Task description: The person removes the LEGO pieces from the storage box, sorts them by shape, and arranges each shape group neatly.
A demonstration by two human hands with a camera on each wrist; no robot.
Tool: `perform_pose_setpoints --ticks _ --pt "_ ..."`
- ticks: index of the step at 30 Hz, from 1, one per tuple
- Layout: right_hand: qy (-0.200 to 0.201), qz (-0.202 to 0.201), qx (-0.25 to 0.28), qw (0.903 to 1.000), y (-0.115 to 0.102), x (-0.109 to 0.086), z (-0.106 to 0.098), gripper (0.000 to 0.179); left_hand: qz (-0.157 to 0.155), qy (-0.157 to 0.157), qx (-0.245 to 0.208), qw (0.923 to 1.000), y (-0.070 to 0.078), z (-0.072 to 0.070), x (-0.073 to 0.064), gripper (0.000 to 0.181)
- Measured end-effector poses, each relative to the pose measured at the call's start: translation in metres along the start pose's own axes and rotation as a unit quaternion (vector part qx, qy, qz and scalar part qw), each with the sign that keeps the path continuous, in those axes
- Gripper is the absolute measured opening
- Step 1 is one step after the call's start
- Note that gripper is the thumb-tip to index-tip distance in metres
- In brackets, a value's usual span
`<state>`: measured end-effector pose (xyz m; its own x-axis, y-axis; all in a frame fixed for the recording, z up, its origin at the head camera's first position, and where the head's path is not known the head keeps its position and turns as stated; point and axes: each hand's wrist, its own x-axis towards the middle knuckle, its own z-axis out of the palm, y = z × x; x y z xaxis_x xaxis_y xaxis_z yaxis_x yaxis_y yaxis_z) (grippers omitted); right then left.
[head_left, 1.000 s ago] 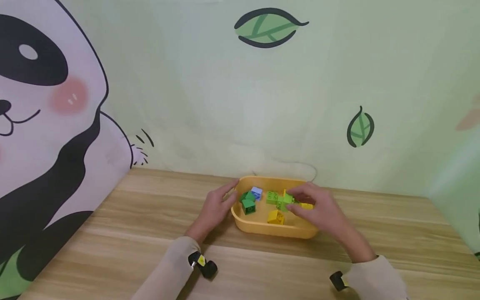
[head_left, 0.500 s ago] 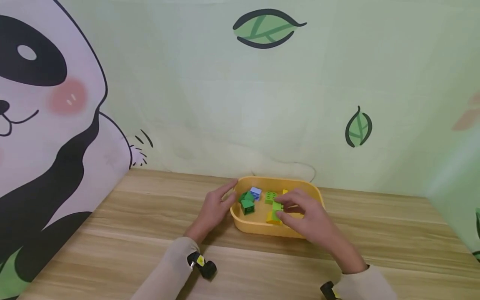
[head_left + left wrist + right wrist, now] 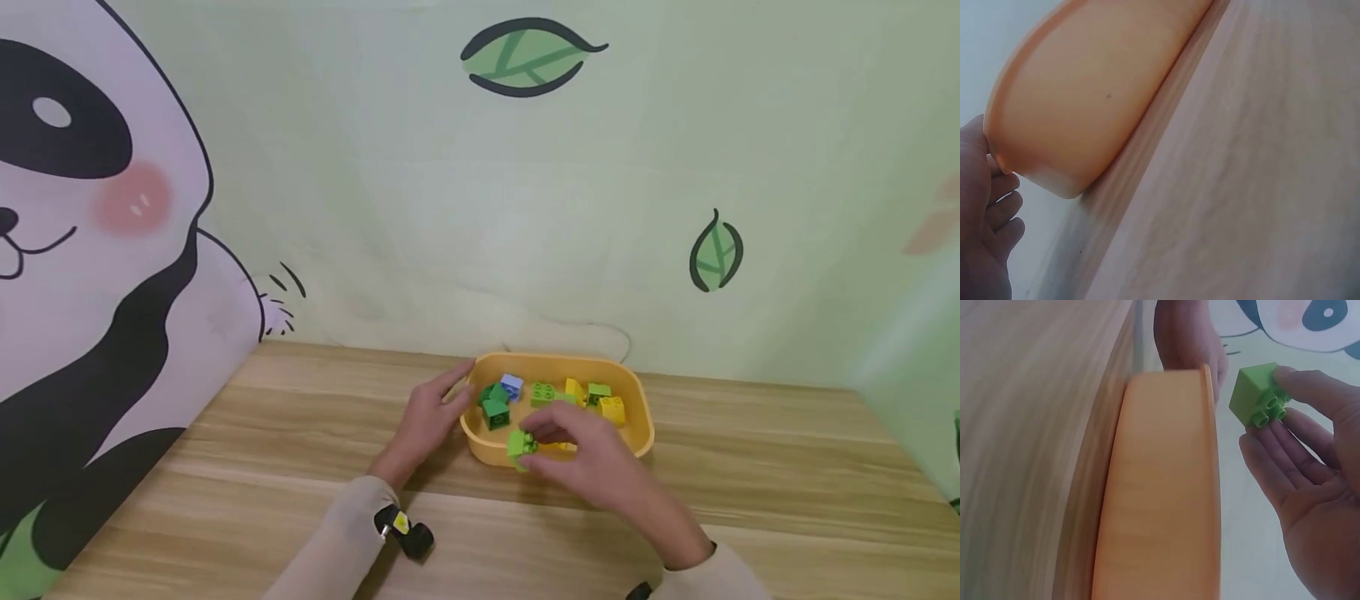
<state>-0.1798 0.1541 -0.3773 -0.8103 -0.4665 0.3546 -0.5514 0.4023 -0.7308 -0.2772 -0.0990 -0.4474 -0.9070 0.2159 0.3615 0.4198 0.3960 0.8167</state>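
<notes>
In the head view, a yellow-orange plastic tub (image 3: 487, 452) stands on the wooden table with several toy building bricks inside. My left hand (image 3: 427, 417) holds its left end by the rim, the thumb across the edge; the left wrist view shows the other fingers loosely bent outside the tub (image 3: 1085, 106). My right hand (image 3: 592, 454) pinches a light green brick (image 3: 517, 447) between thumb and fingers, above the tub's front rim. The right wrist view shows this brick (image 3: 1250, 394) with its studs turned toward the palm.
Inside the tub lie dark green bricks (image 3: 495, 413) and a blue brick (image 3: 512, 385) at the left. A light green brick (image 3: 542, 394) is in the middle, and a yellow brick (image 3: 612, 409) lies at the right. Behind the table (image 3: 300, 417) rises a printed wall (image 3: 375, 208).
My right hand has moved left and toward me, carrying the light green brick from over the tub's inside to its front rim. My left hand has stayed at the tub's left end.
</notes>
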Motion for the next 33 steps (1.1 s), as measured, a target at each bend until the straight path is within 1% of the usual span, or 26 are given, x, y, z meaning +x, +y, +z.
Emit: perform_pose_setpoints --ticks 8,11,14,18,23,28,33 --pt "-0.004 -0.074 -0.022 0.9970 -0.002 0.001 0.017 0.026 0.005 0.001 -0.007 1.0000 -0.001 0.002 -0.002 0.046" --pt "-0.019 -0.083 -0.029 0.9959 -0.002 0.000 0.025 0.026 0.006 0.000 -0.006 1.0000 -0.001 0.002 -0.003 0.046" --pt "-0.040 -0.073 -0.027 0.9962 -0.003 0.000 0.032 0.026 0.004 0.001 -0.007 1.0000 0.000 0.001 -0.003 0.046" --pt "-0.066 -0.042 -0.018 0.9968 -0.005 0.001 0.039 0.025 0.000 0.004 -0.008 1.0000 0.000 0.001 -0.003 0.045" --pt "-0.090 -0.016 -0.024 0.9955 -0.007 0.002 0.047 0.022 -0.006 0.000 -0.007 1.0000 0.000 0.000 -0.003 0.044" --pt "-0.114 0.013 -0.031 0.9929 -0.006 0.004 0.052 0.024 -0.007 -0.003 -0.002 1.0000 -0.001 -0.001 -0.002 0.045" --pt "-0.134 0.016 -0.042 0.9900 -0.005 0.006 0.054 0.022 0.000 -0.004 -0.003 1.0000 -0.002 0.000 -0.001 0.046"
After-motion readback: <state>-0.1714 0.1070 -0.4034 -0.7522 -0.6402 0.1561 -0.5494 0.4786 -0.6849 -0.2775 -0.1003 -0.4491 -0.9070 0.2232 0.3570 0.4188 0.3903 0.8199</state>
